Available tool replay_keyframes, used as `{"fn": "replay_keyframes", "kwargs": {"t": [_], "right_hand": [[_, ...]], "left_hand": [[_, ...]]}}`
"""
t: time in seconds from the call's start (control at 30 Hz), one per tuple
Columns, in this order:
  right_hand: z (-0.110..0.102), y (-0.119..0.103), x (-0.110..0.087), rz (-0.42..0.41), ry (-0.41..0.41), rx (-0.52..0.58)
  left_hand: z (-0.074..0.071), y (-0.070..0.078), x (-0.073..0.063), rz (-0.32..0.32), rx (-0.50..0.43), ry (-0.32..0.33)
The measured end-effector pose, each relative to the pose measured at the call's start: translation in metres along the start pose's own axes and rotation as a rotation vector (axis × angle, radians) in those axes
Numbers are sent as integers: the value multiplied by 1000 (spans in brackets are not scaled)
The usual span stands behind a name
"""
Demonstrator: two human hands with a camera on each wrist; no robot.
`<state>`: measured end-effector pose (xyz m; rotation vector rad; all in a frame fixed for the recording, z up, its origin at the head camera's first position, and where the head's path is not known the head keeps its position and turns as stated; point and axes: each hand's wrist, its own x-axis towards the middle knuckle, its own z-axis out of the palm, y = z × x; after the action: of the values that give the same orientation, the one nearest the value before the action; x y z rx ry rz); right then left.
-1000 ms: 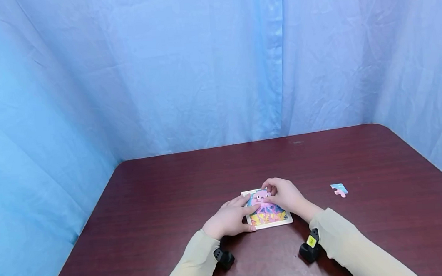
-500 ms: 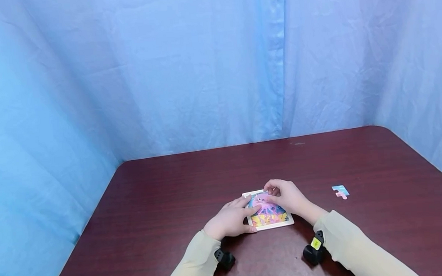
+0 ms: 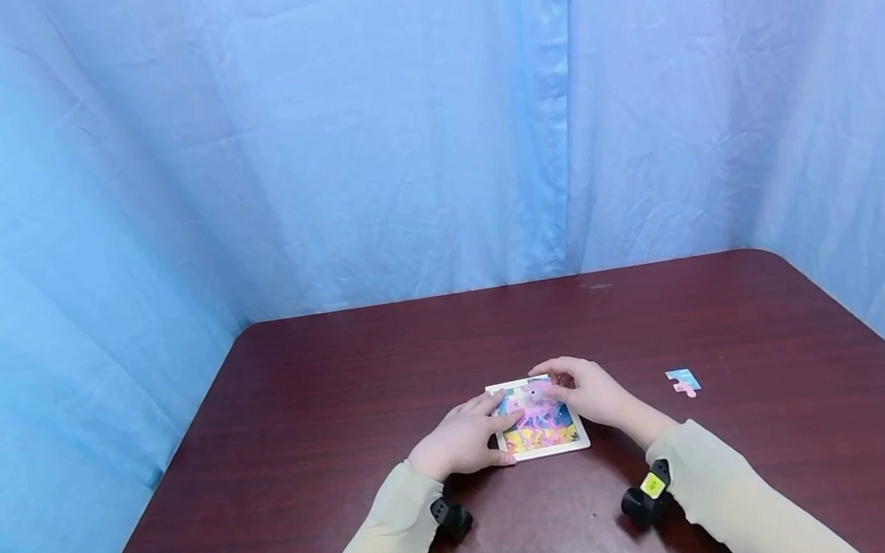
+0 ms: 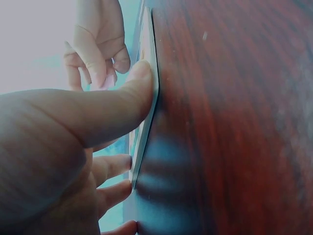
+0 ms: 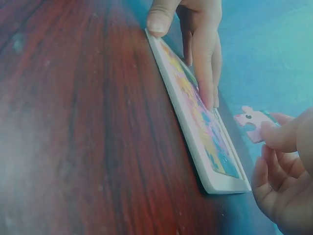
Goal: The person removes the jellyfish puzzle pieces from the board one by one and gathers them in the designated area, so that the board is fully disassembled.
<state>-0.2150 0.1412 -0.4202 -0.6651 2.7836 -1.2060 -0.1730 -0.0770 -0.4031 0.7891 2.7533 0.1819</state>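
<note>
A jigsaw puzzle board [image 3: 549, 451] with a white rim and a pink sea-creature picture lies on the dark red table. My left hand [image 3: 462, 441] rests on its left side, fingers extended over the picture and thumb on the near rim. Over the board's upper right part, my right hand [image 3: 595, 395] pinches a puzzle piece [image 5: 255, 122] between thumb and fingers. That piece is pink with a black eye, and the right wrist view shows it tilted and apart from the board. Part of the picture is hidden under my hands.
A loose blue and pink puzzle piece [image 3: 684, 382] lies on the table [image 3: 357, 373] to the right of the board. Light blue curtains [image 3: 376, 146] hang behind the table and at its sides. Small black wrist cameras [image 3: 455, 520] sit on both sleeves.
My right hand has shifted a little to the right, carrying the pinched puzzle piece with it. My left hand stays in nearly the same place on the board.
</note>
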Motion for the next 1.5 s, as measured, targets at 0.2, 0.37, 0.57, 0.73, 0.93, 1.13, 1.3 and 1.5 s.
{"fn": "replay_keyframes", "kwargs": {"t": [0.2, 0.37, 0.57, 0.73, 0.93, 1.13, 1.3, 1.5], "right_hand": [[-5, 0, -6, -21, -2, -47], [-9, 2, -10, -26, -38, -82], [-17, 5, -14, -43, -79, -102], [-25, 9, -18, -32, -85, -85], [-39, 13, -23, -3, -94, -91], [-49, 22, -28, -28, -123, -90], [-56, 30, -32, -55, -122, -87], [-66, 40, -34, -84, -99, -119]], "left_hand": [[0, 0, 0, 3, 3, 7], [-1, 1, 0, 5, 6, 4], [-1, 1, 1, 5, 3, 5], [-2, 1, 1, -5, -5, -3], [-2, 0, 1, -6, -8, 2], [-2, -1, 1, 2, -2, 12], [-2, -2, 0, 16, 16, 26], [-1, -2, -1, 17, 12, 25]]}}
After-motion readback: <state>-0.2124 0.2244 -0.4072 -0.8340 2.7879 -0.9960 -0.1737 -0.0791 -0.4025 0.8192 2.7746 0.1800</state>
